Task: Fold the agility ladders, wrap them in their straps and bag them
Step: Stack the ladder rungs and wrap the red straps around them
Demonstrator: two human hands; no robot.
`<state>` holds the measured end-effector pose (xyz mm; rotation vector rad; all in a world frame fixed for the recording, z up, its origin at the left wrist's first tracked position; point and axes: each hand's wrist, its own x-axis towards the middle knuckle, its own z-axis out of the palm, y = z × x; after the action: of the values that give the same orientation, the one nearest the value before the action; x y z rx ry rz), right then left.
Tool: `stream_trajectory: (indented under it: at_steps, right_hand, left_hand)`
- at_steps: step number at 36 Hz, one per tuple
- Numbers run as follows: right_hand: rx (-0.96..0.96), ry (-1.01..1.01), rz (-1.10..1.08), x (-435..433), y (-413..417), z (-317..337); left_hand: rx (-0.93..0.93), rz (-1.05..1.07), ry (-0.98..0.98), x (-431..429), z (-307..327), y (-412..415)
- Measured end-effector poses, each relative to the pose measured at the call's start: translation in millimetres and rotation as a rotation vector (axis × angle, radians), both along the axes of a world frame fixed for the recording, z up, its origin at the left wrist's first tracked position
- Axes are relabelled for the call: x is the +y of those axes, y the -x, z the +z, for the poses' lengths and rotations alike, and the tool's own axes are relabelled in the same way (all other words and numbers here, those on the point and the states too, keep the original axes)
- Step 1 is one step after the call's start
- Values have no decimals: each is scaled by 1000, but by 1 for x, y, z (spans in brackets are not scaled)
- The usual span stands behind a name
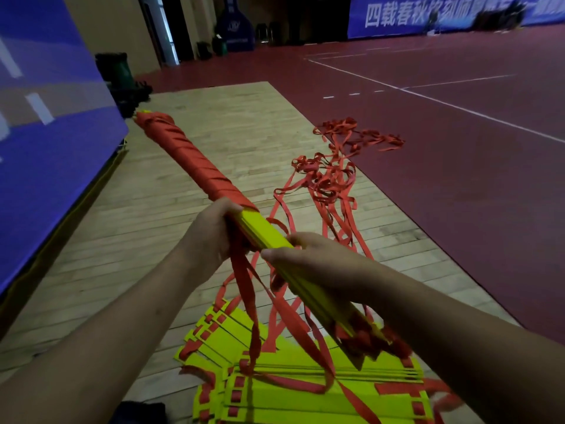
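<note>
Forearms reach out from below, and both hands are clamped on the ladder bundle [266, 235], a stack of yellow rungs held slanting above the floor. The left hand [211, 237] grips where the red strap winding [189, 166] stops; the right hand [318, 270] grips the bare rungs nearer the body. Wrapping looks well past halfway. Next, the hanging strap [244, 289] wants pulling taut and passing round again without slack. Beneath lies a second ladder [269, 399], folded flat and unwrapped. Loose strap [330, 175] tangles on the wooden floor [214, 117] beyond.
</note>
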<state>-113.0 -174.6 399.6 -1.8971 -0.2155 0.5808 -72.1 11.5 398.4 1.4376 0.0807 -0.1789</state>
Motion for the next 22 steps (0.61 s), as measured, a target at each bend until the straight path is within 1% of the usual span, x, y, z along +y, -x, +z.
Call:
stream_trajectory:
  at_steps: [2,4,7,9,12,14,17,19,22]
  right_hand:
    - [79,-61,25,1,0,0]
    - [75,-76,-12,2,-2,0]
    - [-61,0,-48,0,-5,1]
    - [-134,22,-38,-2,-4,2]
    - [-205,46,-24,-6,-3,-1]
    - [-249,90,-31,-8,-5,-6]
    - [-285,155,-27,-8,-5,-9]
    - [-334,288,-10,-2,0,-10]
    - [-455,488,7,8,6,-12]
  left_hand:
    - [4,-41,28,2,2,2]
    - [3,-71,22,5,1,2]
    - [-13,-119,20,8,3,1]
    - [-2,-192,-9,11,3,-1]
    - [68,-302,-115,17,-1,-4]
    - [110,-286,-214,17,-4,-6]
    - [101,-244,-223,9,-5,-4]
    - [77,-211,-237,1,-7,-3]
    - [56,-92,-273,-6,-13,-2]
